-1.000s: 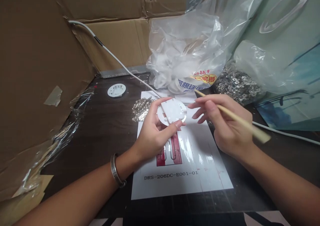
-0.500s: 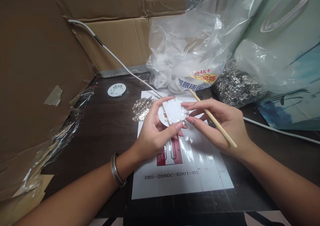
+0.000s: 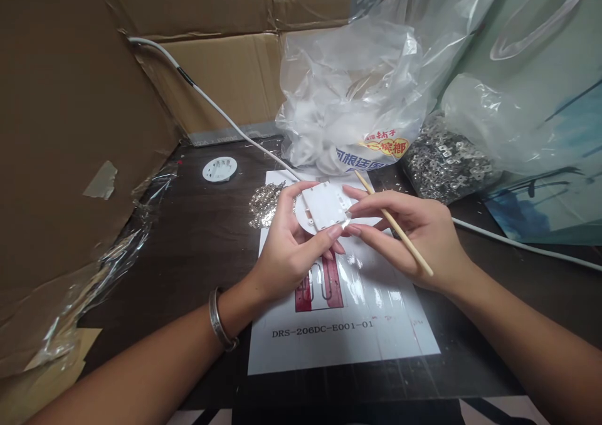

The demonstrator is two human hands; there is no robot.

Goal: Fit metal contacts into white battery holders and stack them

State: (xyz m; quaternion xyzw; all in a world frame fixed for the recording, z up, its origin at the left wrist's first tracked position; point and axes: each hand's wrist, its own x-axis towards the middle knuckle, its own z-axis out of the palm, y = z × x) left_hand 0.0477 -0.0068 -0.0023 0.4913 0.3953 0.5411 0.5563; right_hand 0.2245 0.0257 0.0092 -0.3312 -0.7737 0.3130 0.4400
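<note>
My left hand (image 3: pixel 289 243) grips a round white plastic part (image 3: pixel 324 205) with a raised square block on it, thumb along its near edge. A thin wooden stick (image 3: pixel 399 227) is tucked between the fingers of my right hand (image 3: pixel 414 230), slanting up to the left. The thumb and a fingertip of that hand pinch at the right edge of the white part; whether something small is between them, I cannot make out. Below both hands lies a printed sheet (image 3: pixel 343 343) with a red and white picture. A pile of small metal pieces (image 3: pixel 266 204) sits left of the part.
Another round white part (image 3: pixel 219 169) lies on the dark table (image 3: pixel 188 256) at the left. Behind stand a clear plastic bag (image 3: pixel 348 93) of white parts and a bag of metal clips (image 3: pixel 451 162). A white cable (image 3: pixel 221 111) crosses the table. Cardboard (image 3: pixel 216 80) walls the back and left.
The white part has shifted and turned slightly to the left in my left hand. My right hand has moved a little left with the wooden stick.
</note>
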